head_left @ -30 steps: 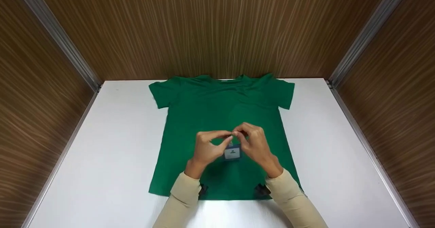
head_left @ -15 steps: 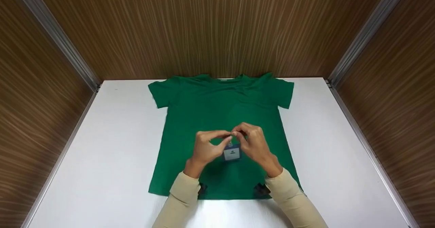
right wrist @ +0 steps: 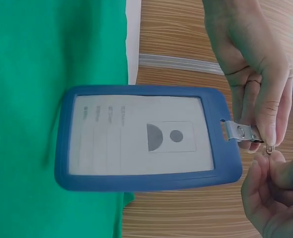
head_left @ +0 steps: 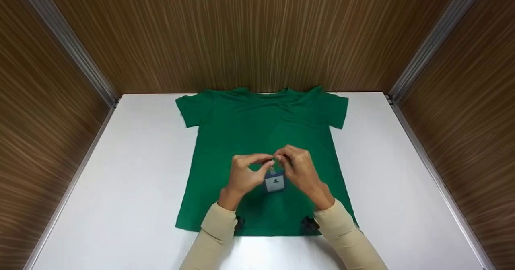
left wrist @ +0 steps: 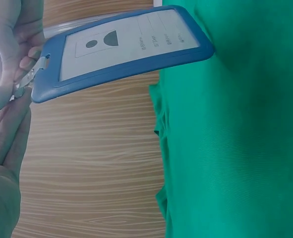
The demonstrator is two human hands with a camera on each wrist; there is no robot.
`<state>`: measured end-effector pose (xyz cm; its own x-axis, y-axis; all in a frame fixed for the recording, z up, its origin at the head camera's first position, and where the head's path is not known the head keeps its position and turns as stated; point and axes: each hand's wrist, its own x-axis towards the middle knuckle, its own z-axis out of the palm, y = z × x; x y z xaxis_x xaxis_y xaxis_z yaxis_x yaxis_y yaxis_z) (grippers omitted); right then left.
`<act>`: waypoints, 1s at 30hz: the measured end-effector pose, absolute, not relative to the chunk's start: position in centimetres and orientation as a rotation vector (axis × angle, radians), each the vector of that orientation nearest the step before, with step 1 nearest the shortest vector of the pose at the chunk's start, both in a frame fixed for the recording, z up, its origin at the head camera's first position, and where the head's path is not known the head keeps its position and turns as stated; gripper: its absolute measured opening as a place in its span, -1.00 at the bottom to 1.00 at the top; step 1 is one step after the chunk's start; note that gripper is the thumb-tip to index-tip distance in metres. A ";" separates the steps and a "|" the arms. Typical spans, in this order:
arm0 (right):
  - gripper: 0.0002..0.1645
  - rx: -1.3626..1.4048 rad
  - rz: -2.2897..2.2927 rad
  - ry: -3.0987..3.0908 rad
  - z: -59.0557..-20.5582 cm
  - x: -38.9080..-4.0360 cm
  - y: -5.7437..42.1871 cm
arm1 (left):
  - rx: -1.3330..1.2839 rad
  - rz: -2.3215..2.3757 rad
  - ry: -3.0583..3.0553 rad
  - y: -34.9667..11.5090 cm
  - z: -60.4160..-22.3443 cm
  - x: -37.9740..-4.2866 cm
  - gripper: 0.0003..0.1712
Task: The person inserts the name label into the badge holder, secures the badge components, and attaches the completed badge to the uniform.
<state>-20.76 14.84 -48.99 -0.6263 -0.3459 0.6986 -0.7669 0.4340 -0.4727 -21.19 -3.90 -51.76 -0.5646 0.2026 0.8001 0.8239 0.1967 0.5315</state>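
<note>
A blue-framed ID badge (head_left: pixel 275 182) hangs below both hands, in front of the green T-shirt (head_left: pixel 261 129). A printed card with a silhouette (right wrist: pixel 161 136) shows in its window. From its slot runs a short clear strap with a snap (right wrist: pixel 240 131) to a small metal badge clip (right wrist: pixel 269 148). My left hand (head_left: pixel 247 173) pinches the clip between thumb and fingers. Fingertips of my right hand (head_left: pixel 299 168) meet the left ones, pinching the clip's end. That end is mostly hidden by the fingers.
The shirt lies spread on a white table (head_left: pixel 132 173), its collar toward the back wall. Wood-grain panels (head_left: pixel 257 36) stand at the back and both sides, joined by metal rails (head_left: pixel 438 36). Dark wrist devices (head_left: pixel 310 224) show by the sleeves.
The badge has tilted and swung slightly beneath the hands, and a bit more of its strap shows. Both hands keep almost the same place and pinch; the shirt has not moved.
</note>
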 end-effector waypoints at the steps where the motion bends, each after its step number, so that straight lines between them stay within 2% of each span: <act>1: -0.88 0.929 1.100 -2.183 -48.9 -20.8 14.8 | -0.959 -1.386 -1.897 -3.9 -51.8 -21.2 -0.84; 14: -0.87 0.754 1.133 -2.215 -48.7 -20.3 14.3 | -1.015 -1.258 -1.879 -3.6 -51.6 -21.4 -0.61; 30: -0.90 0.672 0.988 -2.218 -49.5 -20.0 13.6 | -0.851 -1.268 -1.937 -3.0 -51.8 -20.9 -0.79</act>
<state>-20.04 13.64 -49.51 -0.6837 -0.1974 0.7026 -0.6542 0.5924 -0.4702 -20.92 -2.95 -51.79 -0.5689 0.1616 0.8064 0.8037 0.3174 0.5033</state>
